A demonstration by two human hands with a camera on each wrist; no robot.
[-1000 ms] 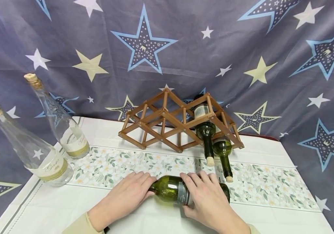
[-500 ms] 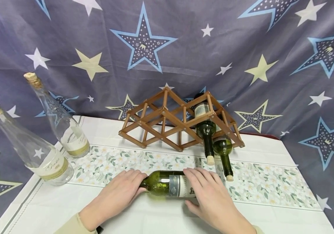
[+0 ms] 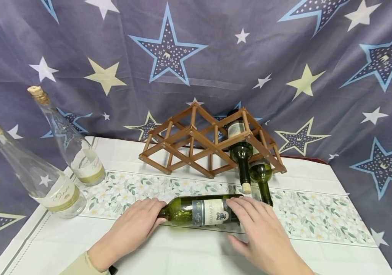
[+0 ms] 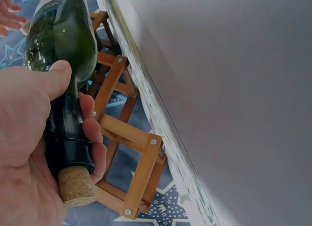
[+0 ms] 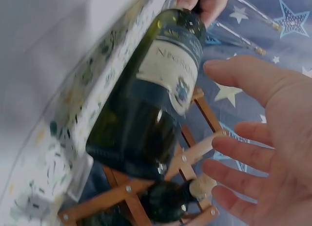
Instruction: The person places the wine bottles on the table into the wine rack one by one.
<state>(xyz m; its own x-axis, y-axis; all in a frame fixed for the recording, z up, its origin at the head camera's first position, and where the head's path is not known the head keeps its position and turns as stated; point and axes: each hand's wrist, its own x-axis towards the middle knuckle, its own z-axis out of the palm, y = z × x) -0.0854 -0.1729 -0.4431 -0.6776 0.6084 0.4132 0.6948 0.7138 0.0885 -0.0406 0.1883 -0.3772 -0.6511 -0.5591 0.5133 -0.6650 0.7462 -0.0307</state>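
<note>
A green wine bottle point(image 3: 178, 212) lies on its side in the air or just over the table, neck to the left; the gap beneath is hard to judge. My left hand point(image 3: 134, 225) grips it around the neck, and the left wrist view shows the cork point(image 4: 76, 186) sticking out past the curled fingers. Near the base end is my right hand point(image 3: 264, 238). In the right wrist view its fingers are spread and relaxed, beside the labelled body point(image 5: 165, 65) and apparently apart from it.
Behind stands a wooden wine rack point(image 3: 191, 132), with a corked dark green bottle point(image 3: 241, 152) and a lower green bottle point(image 3: 261, 172) at its right end. Two clear corked bottles point(image 3: 63, 196) stand at left. A floral runner point(image 3: 319, 217) crosses the white tablecloth.
The wine bottle has shifted left and slightly away with my left hand. My right hand has slid right and come off the bottle's body, exposing more of the label.
</note>
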